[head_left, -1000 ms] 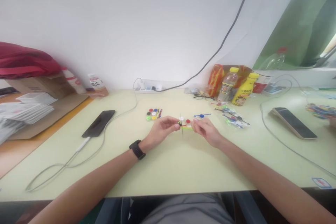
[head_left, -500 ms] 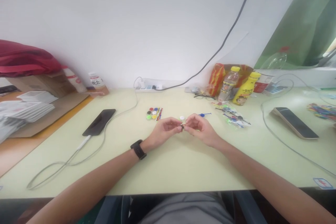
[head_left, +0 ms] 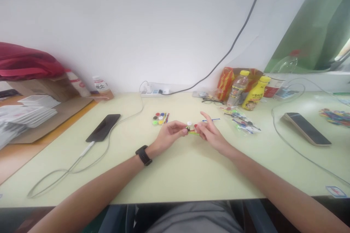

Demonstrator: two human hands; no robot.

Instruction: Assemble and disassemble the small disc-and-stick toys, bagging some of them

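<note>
Over the middle of the pale green table (head_left: 175, 174), my left hand (head_left: 168, 136), with a black watch on its wrist, pinches one end of a small assembly of coloured sticks and connector discs (head_left: 191, 130). My right hand (head_left: 207, 133) pinches the other end with thumb and middle fingers, its index finger raised. A white disc (head_left: 189, 123) and a red disc sit right at the assembly. A blue stick with a blue disc (head_left: 210, 120) lies just beyond my right hand. A cluster of coloured discs and sticks (head_left: 160, 118) rests behind my left hand.
A black phone (head_left: 103, 127) with a white cable lies at left, another phone (head_left: 306, 128) at right. Bags of coloured parts (head_left: 242, 121), bottles (head_left: 253, 96), glasses and a power strip (head_left: 155, 90) line the back. Cardboard and white trays (head_left: 27, 113) sit far left.
My hands came together on the stick assembly, then my right hand shifted slightly right and raised its index finger. The upright black stick seen a second ago no longer stands out.
</note>
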